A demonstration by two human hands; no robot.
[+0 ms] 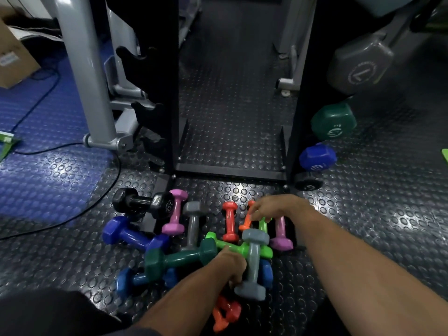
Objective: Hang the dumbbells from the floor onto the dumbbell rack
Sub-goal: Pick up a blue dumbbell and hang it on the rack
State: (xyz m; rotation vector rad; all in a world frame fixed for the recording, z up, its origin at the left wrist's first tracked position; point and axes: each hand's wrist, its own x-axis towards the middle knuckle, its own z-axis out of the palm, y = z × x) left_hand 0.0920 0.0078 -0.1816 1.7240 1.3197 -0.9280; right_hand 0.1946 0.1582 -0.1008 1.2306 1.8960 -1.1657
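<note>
Several coloured dumbbells lie in a heap on the studded floor in front of the black rack (169,93). My left hand (230,265) grips the handle of a grey dumbbell (253,263) that stands tilted over a light green dumbbell (238,248) and a dark green dumbbell (179,259). My right hand (269,207) reaches further forward and pinches the handle of an orange dumbbell (246,220), beside a red dumbbell (229,221) and a purple dumbbell (281,235). A green (333,121) and a blue dumbbell head (317,157) hang on the rack's right side.
Pink (175,213), grey (192,224), black (143,202) and blue dumbbells (132,235) lie to the left of the heap. A grey machine post (84,76) stands left of the rack, with a black cable (72,214) across the floor. A cardboard box (14,57) sits far left.
</note>
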